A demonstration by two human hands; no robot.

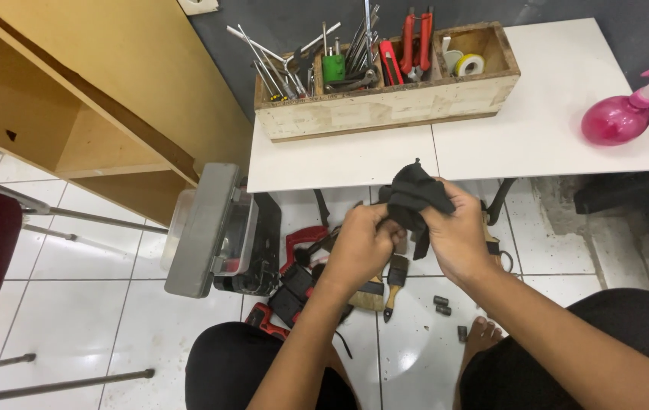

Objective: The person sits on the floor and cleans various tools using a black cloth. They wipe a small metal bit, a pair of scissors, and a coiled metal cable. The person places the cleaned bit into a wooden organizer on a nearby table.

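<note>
Both my hands hold a crumpled black cloth [413, 193] in front of the white table's near edge. My left hand [358, 247] pinches its lower left side. My right hand [457, 235] grips it from the right, fingers curled around the fabric. The cloth bunches up above my fingers and a strip of it hangs down between my hands. Whether something is wrapped inside it is hidden.
A wooden tool box [385, 99] with wrenches, red pliers and tape rolls sits on the white table [552, 129]. A pink spray bottle [624, 114] lies at the right. On the floor: red power tool [267, 319], brush [394, 281], small black bits [442, 305], plastic case [214, 228].
</note>
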